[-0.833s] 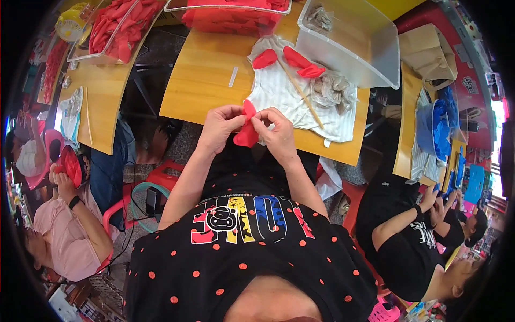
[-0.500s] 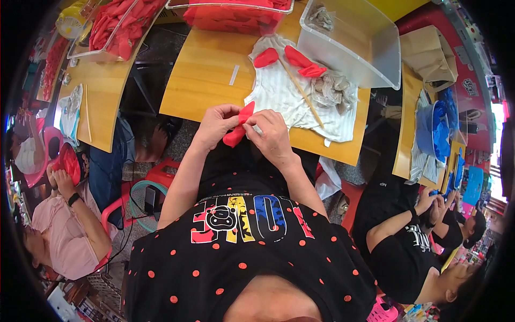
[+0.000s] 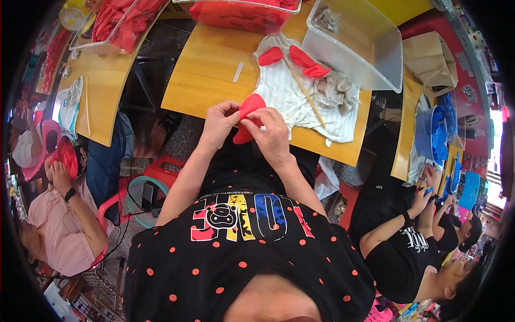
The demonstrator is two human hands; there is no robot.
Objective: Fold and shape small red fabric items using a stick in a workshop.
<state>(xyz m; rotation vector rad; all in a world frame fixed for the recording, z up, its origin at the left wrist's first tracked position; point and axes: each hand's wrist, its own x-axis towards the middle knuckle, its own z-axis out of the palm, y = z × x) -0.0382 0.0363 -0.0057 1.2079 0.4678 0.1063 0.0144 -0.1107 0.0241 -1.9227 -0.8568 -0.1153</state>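
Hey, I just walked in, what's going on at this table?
A person's left hand and right hand pinch a soft red piece between them, at the near edge of the wooden table. There, more red pieces, a thin stick and a crumpled pale bundle lie on a striped white cloth. Beyond it stands a clear bin of red pieces. To the left, a co-worker handles something red.

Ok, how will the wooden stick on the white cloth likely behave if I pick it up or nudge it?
The wooden stick is probably stiff, as it looks nearly straight. Being thin, it is likely light. A nudge might roll it, though the wrinkled white cloth underneath would probably slow that.
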